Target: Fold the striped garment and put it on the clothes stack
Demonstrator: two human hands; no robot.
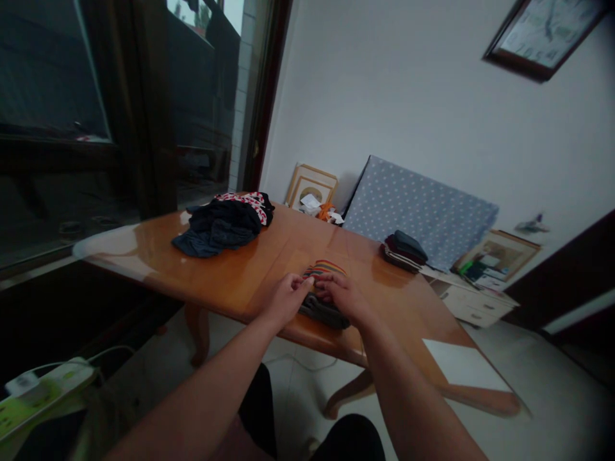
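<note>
Two bare forearms reach forward, converging over folded dark-grey and rainbow-striped fabric (327,314) near the front edge of a glossy orange-brown wooden table (225,278).
Left hand (291,294) and right hand (341,294) nearly meet, fingers bent narrowly at the fabric; whether they grip it, I cannot tell.

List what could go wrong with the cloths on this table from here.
The dark grey cloth lies close to the wooden table's near edge, so a careless pull might drag it off. The folded stack of clothes sits by the far edge; a bump could perhaps topple it. The loose heap of clothes is tangled together, so tugging one piece may drag others along.
</note>
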